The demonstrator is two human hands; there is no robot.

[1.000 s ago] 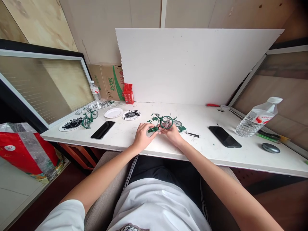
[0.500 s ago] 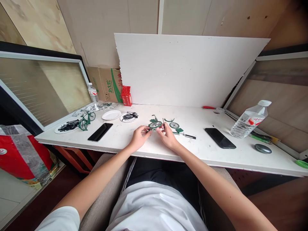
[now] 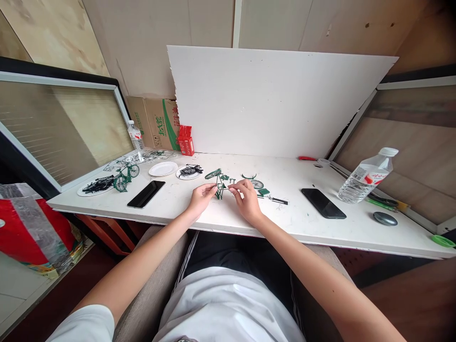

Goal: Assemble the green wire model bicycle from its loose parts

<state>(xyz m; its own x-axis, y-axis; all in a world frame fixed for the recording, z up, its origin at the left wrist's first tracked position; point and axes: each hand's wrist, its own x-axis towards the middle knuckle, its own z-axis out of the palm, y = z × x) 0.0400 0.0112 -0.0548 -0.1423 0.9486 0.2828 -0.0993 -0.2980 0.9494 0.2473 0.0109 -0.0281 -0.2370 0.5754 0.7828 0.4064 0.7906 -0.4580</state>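
Observation:
A small green model bicycle, partly built [image 3: 218, 179], is held above the white table [image 3: 302, 223] between both hands. My left hand [image 3: 200, 198] pinches its lower left end. My right hand [image 3: 246, 199] pinches the right side of the frame with fingertips together. Just beyond my right hand lie a loose spoked wheel [image 3: 257, 184], a curved green mudguard [image 3: 248, 177], a green part [image 3: 264, 192] and a thin black tool [image 3: 280, 201].
A finished green model bicycle [image 3: 123, 177] and a plate of black parts [image 3: 95, 186] sit at the left. Two paper plates [image 3: 163, 168], two black phones [image 3: 146, 194] [image 3: 323, 203], a water bottle [image 3: 366, 176], a grey puck [image 3: 384, 218] and a cardboard box [image 3: 156, 122] are around. White board [image 3: 278, 99] stands behind.
The model bicycle has been turned and lifted: the wheel that faced me a second ago now tilts flat toward the upper left. Both hands stayed on it and shifted slightly left.

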